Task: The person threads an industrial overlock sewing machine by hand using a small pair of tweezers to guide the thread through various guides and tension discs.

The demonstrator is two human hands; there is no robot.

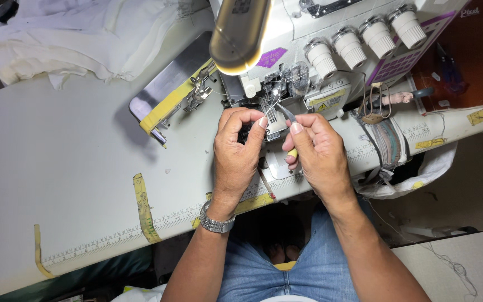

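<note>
**Two hands at the needle area of a white sewing machine**

At the far left, a heap of white cloth [57,39] lies on the back corner of the pale worktop [62,151]. Strips of yellow tape [145,208] are stuck to the worktop surface, and a printed ruler strip runs along its front edge. Further right, a metal plate edged in yellow [171,92] juts out from the machine base.

The left hand [237,154] is curled, with thumb and forefinger pinched together just under the needle area [278,92]; whether a thread sits between the fingertips is too fine to tell. A metal wristwatch [216,222] circles that wrist.

Just beside it, almost touching, the right hand [321,154] is closed on a pair of slim metal tweezers [287,115], whose tips point up and left toward the needles. A yellowish end shows below the fingers.

Above both hands stands the white sewing machine [320,50], with a lit lamp head [238,33] over the needle area and a row of four white tension knobs [364,36] running to the right. Right of the hands, a tool with a pink handle [395,98] rests on the machine bed, near a band of worn cloth wrapped round the worktop edge. The person's blue jeans [308,268] show below.
</note>
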